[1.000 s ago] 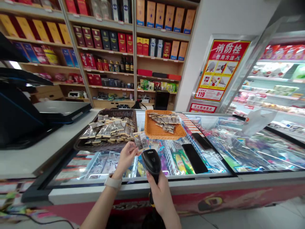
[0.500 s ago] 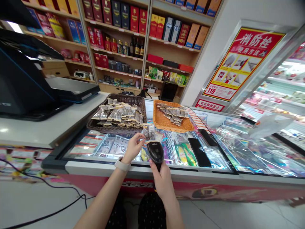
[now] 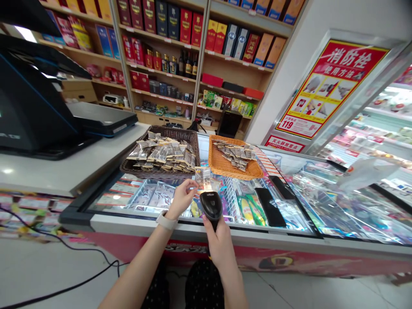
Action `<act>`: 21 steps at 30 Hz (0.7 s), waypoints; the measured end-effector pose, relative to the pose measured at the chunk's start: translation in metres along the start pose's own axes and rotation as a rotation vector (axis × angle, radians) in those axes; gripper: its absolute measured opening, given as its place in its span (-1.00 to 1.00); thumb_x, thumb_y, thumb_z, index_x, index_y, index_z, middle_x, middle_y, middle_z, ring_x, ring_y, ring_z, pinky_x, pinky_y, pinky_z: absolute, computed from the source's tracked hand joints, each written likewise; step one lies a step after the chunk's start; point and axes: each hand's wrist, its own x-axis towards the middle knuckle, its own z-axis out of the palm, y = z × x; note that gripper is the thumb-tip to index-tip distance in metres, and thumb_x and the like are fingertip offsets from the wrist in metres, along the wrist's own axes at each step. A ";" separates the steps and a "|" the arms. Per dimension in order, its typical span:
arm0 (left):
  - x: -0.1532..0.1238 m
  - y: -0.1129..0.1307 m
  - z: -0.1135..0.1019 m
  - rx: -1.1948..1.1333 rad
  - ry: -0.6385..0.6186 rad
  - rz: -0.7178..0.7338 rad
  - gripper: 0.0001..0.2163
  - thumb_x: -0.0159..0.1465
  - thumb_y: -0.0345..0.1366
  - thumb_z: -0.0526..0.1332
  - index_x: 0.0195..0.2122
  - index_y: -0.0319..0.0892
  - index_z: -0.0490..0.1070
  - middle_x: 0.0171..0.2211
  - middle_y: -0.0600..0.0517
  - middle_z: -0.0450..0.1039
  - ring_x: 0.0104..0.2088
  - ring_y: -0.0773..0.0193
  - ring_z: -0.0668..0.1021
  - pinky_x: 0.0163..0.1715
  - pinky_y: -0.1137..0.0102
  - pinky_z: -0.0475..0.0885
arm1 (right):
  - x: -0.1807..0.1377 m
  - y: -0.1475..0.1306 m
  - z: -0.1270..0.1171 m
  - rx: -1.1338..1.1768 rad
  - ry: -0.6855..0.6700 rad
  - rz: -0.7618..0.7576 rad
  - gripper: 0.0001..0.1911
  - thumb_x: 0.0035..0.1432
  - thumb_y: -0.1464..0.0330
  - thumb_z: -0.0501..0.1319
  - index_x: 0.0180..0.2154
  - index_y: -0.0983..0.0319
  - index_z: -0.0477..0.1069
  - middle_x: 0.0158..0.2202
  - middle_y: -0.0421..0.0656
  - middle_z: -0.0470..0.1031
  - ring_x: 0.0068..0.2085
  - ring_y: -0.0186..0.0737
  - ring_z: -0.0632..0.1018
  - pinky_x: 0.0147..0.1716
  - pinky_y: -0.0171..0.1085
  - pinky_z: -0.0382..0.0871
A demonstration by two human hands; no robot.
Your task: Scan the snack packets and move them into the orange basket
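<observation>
Packet [image 3: 203, 177] presented before the nose of a hand scanner [image 3: 210, 205], above a glass-topped freezer [image 3: 273, 231]

The packet is at the left hand [image 3: 183, 199], in front of the gap between two baskets. Thumb and forefinger are pinched together at its lower left edge; the other fingers are loosely bent. The packet's long axis runs roughly away from the wearer, and a bright patch of light falls on its near end.

The right hand [image 3: 219, 242] is wrapped around the scanner's handle. The scanner's head points away from the wearer, towards the packet, its long axis leaning slightly left; the handle runs back towards the body. Whether nose and packet touch cannot be told.

A dark brown basket [image 3: 177, 133], heaped with similar packets, sits beyond the packet to the left; an orange basket [image 3: 222, 166], holding fewer, sits beyond it to the right. The scanner's head and the left hand block sight of some of the goods under the glass.

To the right, two black phone-like slabs [image 3: 270, 207] lie on the glass. To the left, a flat-topped scale [image 3: 99, 115] stands on a counter [image 3: 32, 176].
</observation>
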 end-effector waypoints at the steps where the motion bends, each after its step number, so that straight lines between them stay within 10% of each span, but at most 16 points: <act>1: 0.000 0.000 0.000 0.001 -0.001 0.002 -0.80 0.12 -0.22 0.30 -0.31 -0.17 0.34 -0.34 0.04 0.49 -0.42 0.30 0.58 -0.45 0.42 0.53 | 0.000 0.000 0.000 0.005 -0.001 -0.002 -0.52 0.34 0.13 0.14 0.09 0.32 0.48 -0.03 0.07 0.65 0.04 0.09 0.62 0.01 -0.15 0.40; 21: 0.000 -0.003 0.000 -0.021 0.011 0.018 -0.80 0.11 -0.24 0.30 -0.31 -0.18 0.36 -0.30 0.05 0.45 -0.41 0.31 0.59 -0.44 0.41 0.57 | -0.002 -0.004 -0.003 -0.062 0.013 0.035 -0.55 0.33 0.10 0.14 0.03 0.29 0.49 -0.08 0.05 0.67 -0.02 0.14 0.64 -0.07 -0.14 0.41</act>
